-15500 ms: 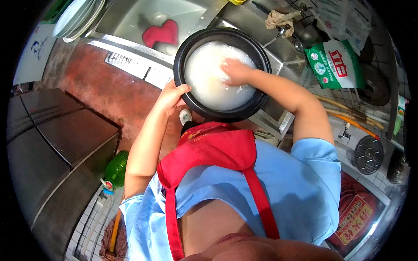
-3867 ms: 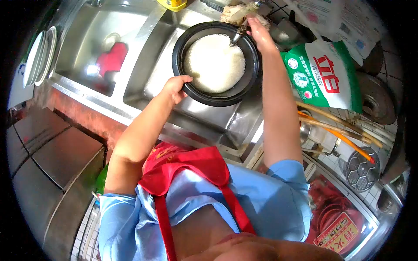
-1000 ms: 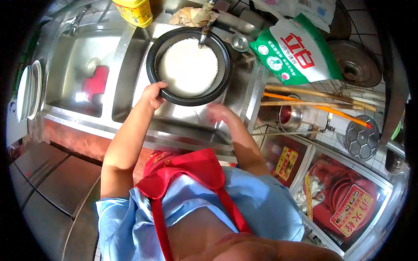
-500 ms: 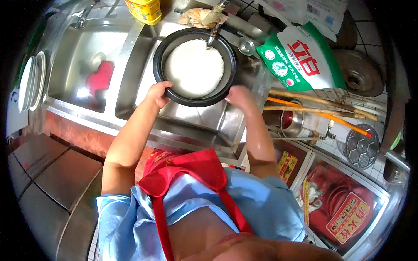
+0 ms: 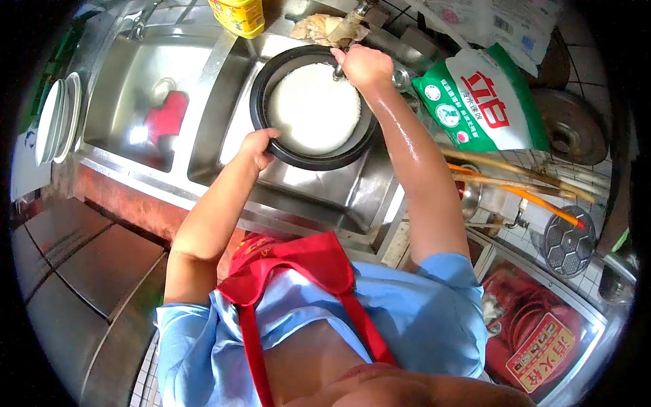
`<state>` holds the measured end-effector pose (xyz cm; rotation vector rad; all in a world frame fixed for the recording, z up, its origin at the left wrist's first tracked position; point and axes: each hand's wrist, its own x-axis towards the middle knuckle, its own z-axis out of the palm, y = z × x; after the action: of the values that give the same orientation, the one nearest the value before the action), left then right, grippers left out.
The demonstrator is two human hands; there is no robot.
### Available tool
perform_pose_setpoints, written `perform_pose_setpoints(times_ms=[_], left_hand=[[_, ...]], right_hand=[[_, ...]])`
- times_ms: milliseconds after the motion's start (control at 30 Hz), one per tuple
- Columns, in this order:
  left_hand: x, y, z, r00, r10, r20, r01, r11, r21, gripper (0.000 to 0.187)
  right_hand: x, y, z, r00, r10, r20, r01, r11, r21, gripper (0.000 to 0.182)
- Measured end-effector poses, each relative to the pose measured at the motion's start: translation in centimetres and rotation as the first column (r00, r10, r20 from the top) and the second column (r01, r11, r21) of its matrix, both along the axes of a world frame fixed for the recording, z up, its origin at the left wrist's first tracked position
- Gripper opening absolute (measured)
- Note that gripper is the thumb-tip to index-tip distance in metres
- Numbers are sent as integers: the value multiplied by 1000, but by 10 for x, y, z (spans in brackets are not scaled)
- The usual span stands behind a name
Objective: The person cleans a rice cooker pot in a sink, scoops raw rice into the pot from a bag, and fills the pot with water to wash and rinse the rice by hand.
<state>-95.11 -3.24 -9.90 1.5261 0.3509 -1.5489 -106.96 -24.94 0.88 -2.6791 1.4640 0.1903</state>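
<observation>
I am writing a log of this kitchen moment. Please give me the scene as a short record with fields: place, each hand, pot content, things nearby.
place: steel double sink
left hand: grips the near rim of the black pot
right hand: closed on the tap over the pot's far edge
pot content: white rice
left basin: red cloth
nearby: green and white bag, yellow container, stacked plates

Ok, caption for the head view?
Left hand steadies black pot of rice in sink; right hand grips tap.
</observation>
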Motion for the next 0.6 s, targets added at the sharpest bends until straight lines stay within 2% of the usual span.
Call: perform_pose_setpoints(times_ms=[100,200,333,467,600], left_hand=[[-4,-4,12,1000,10,8,-10,1000,10,22],[-4,-4,13,999,-11,36,9,999,52,21],[-1,-2,0,1000,13,10,-13,1000,25,19],[-3,-5,7,999,38,-7,-38,999,19,19],[-4,-4,4,1000,11,29,-12,998,54,22]], right_hand=[[3,-4,6,999,20,-46,-19,999,26,50],[5,-10,-7,999,41,-25,-43,998,-49,47],[-1,-23,-8,967,242,-75,-245,969,-39,45],[-6,-48,-7,845,524,-106,-526,850,4,46],[-5,-55,4,747,657,-104,-659,752,20,44]])
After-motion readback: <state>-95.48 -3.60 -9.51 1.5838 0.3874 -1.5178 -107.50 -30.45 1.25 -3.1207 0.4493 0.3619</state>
